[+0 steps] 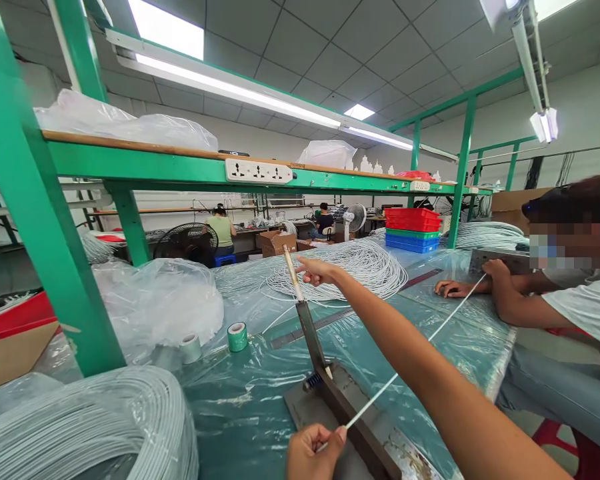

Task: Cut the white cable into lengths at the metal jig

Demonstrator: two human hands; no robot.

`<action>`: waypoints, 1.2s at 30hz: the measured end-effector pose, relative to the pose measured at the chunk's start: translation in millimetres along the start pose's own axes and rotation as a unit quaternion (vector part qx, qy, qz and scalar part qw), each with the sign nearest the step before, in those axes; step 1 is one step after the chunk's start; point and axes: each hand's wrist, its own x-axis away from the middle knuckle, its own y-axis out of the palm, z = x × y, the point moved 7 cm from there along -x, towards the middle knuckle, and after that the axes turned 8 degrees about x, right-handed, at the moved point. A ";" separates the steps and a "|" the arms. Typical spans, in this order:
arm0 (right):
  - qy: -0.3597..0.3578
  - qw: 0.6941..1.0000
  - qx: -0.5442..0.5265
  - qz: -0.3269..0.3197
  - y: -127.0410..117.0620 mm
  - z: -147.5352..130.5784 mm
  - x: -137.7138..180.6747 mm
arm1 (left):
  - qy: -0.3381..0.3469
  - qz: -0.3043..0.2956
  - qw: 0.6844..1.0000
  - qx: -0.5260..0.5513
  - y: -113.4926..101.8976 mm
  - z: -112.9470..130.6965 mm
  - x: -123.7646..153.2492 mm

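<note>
A metal lever cutter (330, 393) stands on the plastic-covered table, its lever arm (307, 327) raised. My right hand (316, 270) reaches forward and grips the taped handle at the lever's top. At the bottom edge, my left hand (313, 452) pinches the near end of a white cable (420, 348). The cable runs taut over the cutter's blade bar and away to the right. Its far end is held by a co-worker's hand (491, 268) across the table.
A large coil of white cable (80, 427) lies bottom left, and a loose cable pile (365, 267) sits mid-table. Two tape rolls (237, 337), a plastic bag (155, 307) and a green frame post (40, 227) are at left. Stacked bins (413, 230) stand behind, and a ruler (330, 321) lies flat.
</note>
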 end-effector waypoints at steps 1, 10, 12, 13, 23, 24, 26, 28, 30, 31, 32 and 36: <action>0.009 1.000 -0.004 -0.014 5.6 0.5 -4.7 | 0.000 0.002 1.000 -0.002 -0.5 -0.1 -0.8; 0.040 0.998 -0.048 -0.013 11.8 -9.6 7.6 | -0.002 0.010 1.000 0.019 -2.9 -3.3 -7.5; 0.026 0.997 -0.069 -0.010 4.6 -13.8 29.7 | -0.006 0.004 1.000 0.023 -2.6 -3.0 -7.0; 0.019 0.997 -0.080 -0.012 0.8 -15.3 44.4 | -0.013 -0.003 1.000 0.021 -2.2 -2.7 -6.5; 0.100 0.990 -0.077 -0.061 29.0 46.9 251.1 | -0.032 -0.023 0.999 0.026 -4.3 1.2 -5.3; 0.120 0.988 -0.085 -0.054 35.2 57.1 264.1 | -0.031 -0.023 0.999 0.024 -4.3 0.5 -5.5; 0.159 0.978 -0.124 -0.046 47.4 74.0 282.0 | -0.030 -0.024 0.999 0.021 -4.4 -0.7 -5.5; 0.185 0.969 -0.156 -0.039 57.0 85.1 291.5 | -0.028 -0.025 0.999 0.017 -4.1 -0.9 -5.1; 0.207 0.965 -0.162 -0.025 63.4 93.6 296.4 | -0.024 -0.027 0.999 0.016 -3.4 -0.5 -4.8; 0.213 0.965 -0.153 -0.023 66.4 97.2 298.1 | -0.022 -0.027 0.999 0.015 -3.0 -0.3 -4.9; 0.218 0.966 -0.135 -0.024 69.4 100.5 299.4 | -0.021 -0.027 0.999 0.015 -2.5 -0.2 -5.1; 0.206 0.978 -0.018 -0.028 77.0 108.2 304.3 | -0.018 -0.029 0.999 0.018 -1.5 -0.3 -5.7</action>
